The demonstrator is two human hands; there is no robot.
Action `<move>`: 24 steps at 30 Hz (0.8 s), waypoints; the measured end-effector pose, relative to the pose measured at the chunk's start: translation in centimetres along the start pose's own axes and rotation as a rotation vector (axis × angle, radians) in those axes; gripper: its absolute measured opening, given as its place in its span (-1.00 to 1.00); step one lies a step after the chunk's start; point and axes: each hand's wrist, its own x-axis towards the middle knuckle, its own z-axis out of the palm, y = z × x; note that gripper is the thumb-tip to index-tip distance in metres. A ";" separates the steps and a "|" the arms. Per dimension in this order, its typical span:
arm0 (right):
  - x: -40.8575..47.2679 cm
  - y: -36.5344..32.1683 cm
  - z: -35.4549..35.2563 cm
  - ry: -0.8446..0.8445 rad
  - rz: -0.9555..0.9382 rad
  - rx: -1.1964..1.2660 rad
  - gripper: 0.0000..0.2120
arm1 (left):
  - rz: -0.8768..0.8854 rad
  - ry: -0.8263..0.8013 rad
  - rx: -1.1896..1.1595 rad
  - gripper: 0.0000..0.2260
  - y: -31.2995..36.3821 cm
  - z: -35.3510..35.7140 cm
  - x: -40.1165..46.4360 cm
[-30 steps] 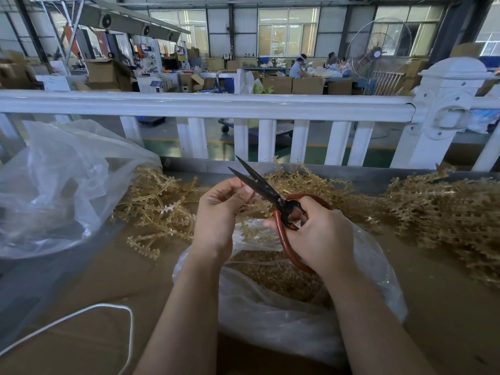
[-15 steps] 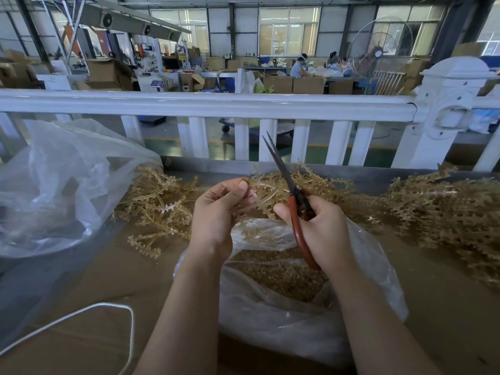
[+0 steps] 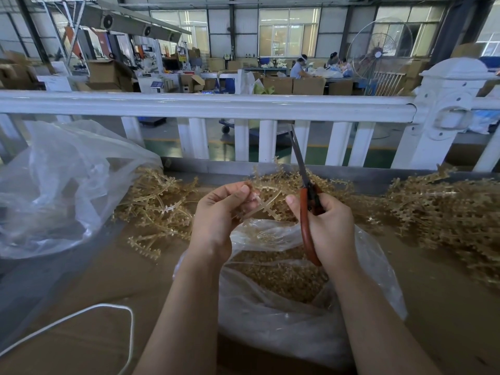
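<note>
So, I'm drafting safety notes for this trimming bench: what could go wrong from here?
The red-handled steel scissors, gripped in the right hand, sit close to the left hand pinching the tan toothed plastic strip; the next cut could nick its fingertips. Cut pieces may also miss the slumped mouth of the clear plastic bag below.

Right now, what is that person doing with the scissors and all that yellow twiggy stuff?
A person seems to be snipping bits off tan plastic pieces. The left hand pinches one plastic sprig, and the right hand grips red-handled scissors, blades closed and pointing up. Below the hands sits an open clear bag with small cut pieces in it. Two sprig piles lie on the table, one on either side.
</note>
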 end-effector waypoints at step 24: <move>0.1 -0.5 -0.5 -0.114 0.129 0.572 -0.81 | -0.368 -0.181 -0.030 -0.60 0.2 0.1 -0.2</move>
